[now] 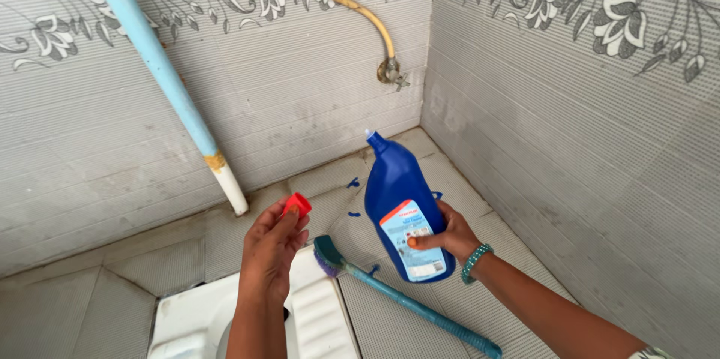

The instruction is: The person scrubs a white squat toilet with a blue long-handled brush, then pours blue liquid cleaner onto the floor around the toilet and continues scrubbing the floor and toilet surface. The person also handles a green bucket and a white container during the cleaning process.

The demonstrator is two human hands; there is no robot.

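The blue bottle [400, 201] is held upright, leaning slightly left, in the right hand [448, 237], above the tiled floor near the corner where the two patterned walls meet. Its nozzle is uncovered and points up and to the left. The right hand wraps the bottle's lower half from the right side, thumb across the printed label, fingers closed firmly round the body. A beaded teal bracelet [475, 262] sits on that wrist.

The left hand [271, 250] is raised just left of the bottle, apart from it, and pinches a small red cap [298, 204] between its fingertips, a narrow, closed grip.

Between and below the two hands lies a toilet brush [405, 300] with a teal handle, flat on the floor; its bristled head rests against the edge of the white squat toilet pan [322, 321], its handle running out to the lower right under the right forearm. Small blue splashes [353, 182] mark the floor tiles behind the bottle.

Room is tight to the right and rear: the right wall [570, 119] stands close beside the bottle, the back wall just beyond. A light blue pipe [161, 74] slants down the back wall to the floor, left of the left hand. A yellowed hose runs to a tap [390, 72] on the back wall, above the bottle.
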